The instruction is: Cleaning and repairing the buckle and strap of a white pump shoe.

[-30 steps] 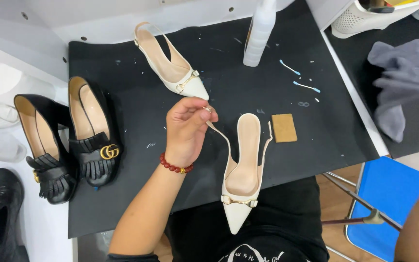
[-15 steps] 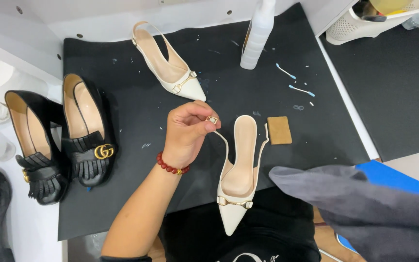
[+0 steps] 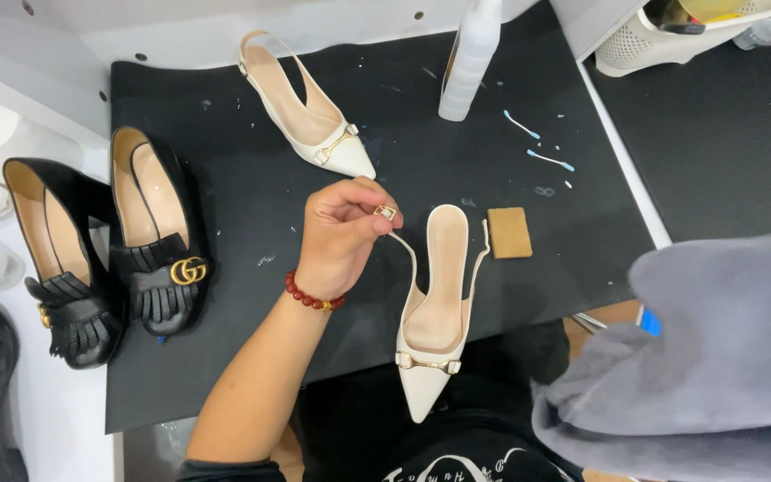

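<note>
A black mat [image 3: 252,295] covers the worktop, speckled with pale flecks and smears, and it sits against a white wall or panel dotted with small holes. A second dark mat [image 3: 725,143] lies to the right, parted from the first by a thin white strip.

The left hand [image 3: 341,234], a red bead bracelet [image 3: 314,297] at its wrist, is curled nearly closed, thumb and forefinger pinching the small gold buckle [image 3: 386,212] at the end of the slingback strap. That strap belongs to the cream pointed shoe [image 3: 432,312], which lies on the mat's near edge, toe pointing toward the person, heel end away. Its mate, the second cream shoe [image 3: 305,107], rests farther back, toe angled right.

The right hand is not visible; a big grey cloth [image 3: 698,357] fills the lower right corner and hides whatever holds it, so I cannot tell its grip.

Just beside the near shoe's heel lies a small tan square block [image 3: 509,232]. A white bottle [image 3: 470,58] stands at the back, with two cotton swabs [image 3: 537,143] near it. On the left edge sit two black loafers [image 3: 109,241] side by side, one with a gold emblem. A white perforated basket [image 3: 671,36] stands at the upper right.
</note>
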